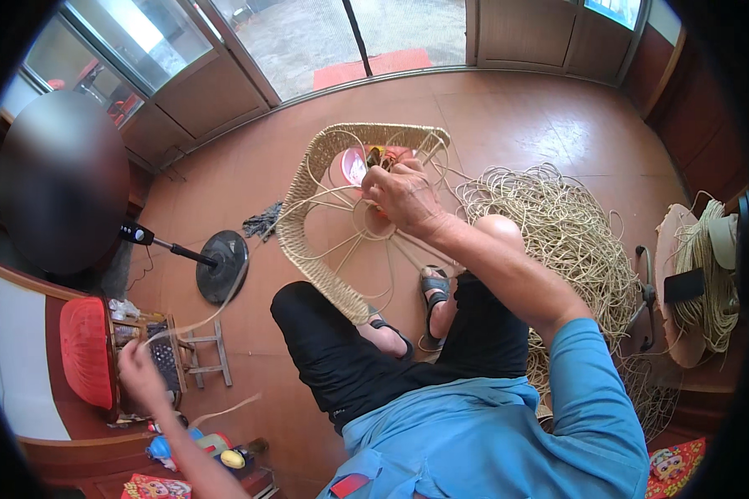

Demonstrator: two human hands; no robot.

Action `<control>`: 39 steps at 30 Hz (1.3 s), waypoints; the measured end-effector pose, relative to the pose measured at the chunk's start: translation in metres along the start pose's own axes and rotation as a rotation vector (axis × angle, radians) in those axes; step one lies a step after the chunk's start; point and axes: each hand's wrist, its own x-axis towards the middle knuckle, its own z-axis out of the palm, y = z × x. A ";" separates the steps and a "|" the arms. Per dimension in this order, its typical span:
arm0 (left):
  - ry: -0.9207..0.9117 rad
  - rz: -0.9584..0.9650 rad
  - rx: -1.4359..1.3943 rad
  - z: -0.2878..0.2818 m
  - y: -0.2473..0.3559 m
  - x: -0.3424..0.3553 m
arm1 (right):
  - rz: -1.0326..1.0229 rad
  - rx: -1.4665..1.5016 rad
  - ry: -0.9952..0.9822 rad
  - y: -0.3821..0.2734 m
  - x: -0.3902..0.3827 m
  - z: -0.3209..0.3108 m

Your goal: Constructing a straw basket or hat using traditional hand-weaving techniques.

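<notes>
A half-woven basket (pixel 295 212) stands tilted in front of my knees, its rim wound with straw-coloured cord and its thin frame wires bare in the middle. Over those wires my right hand (pixel 404 195) is closed, fingers curled together; what they pinch is hidden. My left hand (pixel 141 378) is stretched far out to the left, closed on a strand of pale cord (pixel 198 323). From there the strand runs up towards the basket, and a loose tail hangs below. Behind my right hand shows a pink bowl (pixel 354 166) with small things beside it.
A large tangled heap of cord (pixel 558 241) lies right of my knee. Farther right stands a reel wound with cord (pixel 707 283). At left are a pedestal fan (pixel 221 264), a red-topped seat (pixel 85 353) and a wooden stool (pixel 212 353). Glass doors (pixel 408 33) line the far side.
</notes>
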 end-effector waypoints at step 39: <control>-0.675 0.142 -0.970 0.178 0.351 -0.189 | 0.205 -0.065 -0.533 -0.052 -0.069 -0.017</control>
